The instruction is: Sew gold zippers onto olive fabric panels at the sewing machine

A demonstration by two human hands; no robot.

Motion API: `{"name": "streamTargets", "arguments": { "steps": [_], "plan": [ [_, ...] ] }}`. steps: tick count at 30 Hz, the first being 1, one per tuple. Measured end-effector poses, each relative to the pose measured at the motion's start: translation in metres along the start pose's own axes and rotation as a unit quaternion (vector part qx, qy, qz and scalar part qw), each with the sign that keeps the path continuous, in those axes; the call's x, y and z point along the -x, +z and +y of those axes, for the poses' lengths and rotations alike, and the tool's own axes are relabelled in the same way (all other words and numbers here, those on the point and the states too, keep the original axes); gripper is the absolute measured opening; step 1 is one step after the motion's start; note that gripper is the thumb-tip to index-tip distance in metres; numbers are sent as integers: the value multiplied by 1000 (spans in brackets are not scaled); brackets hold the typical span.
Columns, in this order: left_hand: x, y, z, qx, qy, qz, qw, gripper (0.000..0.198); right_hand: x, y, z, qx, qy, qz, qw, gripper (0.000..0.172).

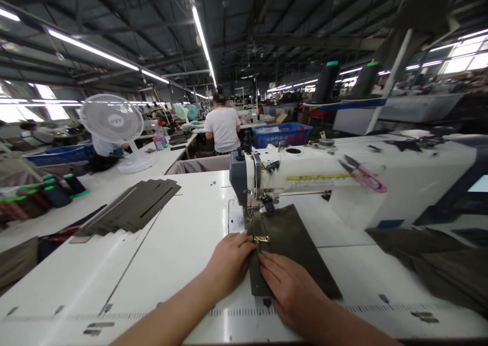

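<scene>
Carefully, the left hand (pixel 229 264) and right hand (pixel 293 290) press open, unclenched fingers (pixel 267 262) onto an olive fabric panel (pixel 293 244) at lower center (any slip could drag fingers toward the presser foot (pixel 253 214) or skew the panel).

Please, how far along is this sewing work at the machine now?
Looks done: a stack of cut olive fabric pieces lies left of the sewing machine. In hand: the left hand and right hand press an olive fabric panel by the needle, beside a brass-coloured zipper pull. Left: a heap of olive fabric lies right of the machine, though I cannot tell whether it is sewn.
</scene>
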State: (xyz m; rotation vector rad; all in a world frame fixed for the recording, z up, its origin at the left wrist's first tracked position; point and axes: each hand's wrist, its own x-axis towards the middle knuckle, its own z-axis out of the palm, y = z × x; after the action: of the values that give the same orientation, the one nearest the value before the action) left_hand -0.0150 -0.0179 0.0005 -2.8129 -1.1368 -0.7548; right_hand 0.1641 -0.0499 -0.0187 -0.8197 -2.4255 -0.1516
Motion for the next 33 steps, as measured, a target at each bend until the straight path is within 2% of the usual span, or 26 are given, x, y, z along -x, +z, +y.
{"name": "streamTargets", "arguments": {
  "steps": [7,13,18,24,29,33],
  "plan": [
    [-1,6,3,-14,-15,17,1000,21,2,8,0,-11,-16,58,998,38],
    [-8,5,-2,-14,-7,6,1000,24,-3,9,8,-24,-13,35,999,37],
    [-16,7,-9,-14,0,19,1000,23,-10,10,18,-31,-31,68,997,35],
    [-25,10,-19,2,8,18,1000,25,-19,16,32,-27,-28,62,997,33],
    [-31,12,-26,9,-9,7,1000,25,-24,19,38,-41,-19,89,995,33],
    [-32,13,-28,21,-30,-2,999,23,-27,9,41,-92,11,86,992,27]
  ]
}}
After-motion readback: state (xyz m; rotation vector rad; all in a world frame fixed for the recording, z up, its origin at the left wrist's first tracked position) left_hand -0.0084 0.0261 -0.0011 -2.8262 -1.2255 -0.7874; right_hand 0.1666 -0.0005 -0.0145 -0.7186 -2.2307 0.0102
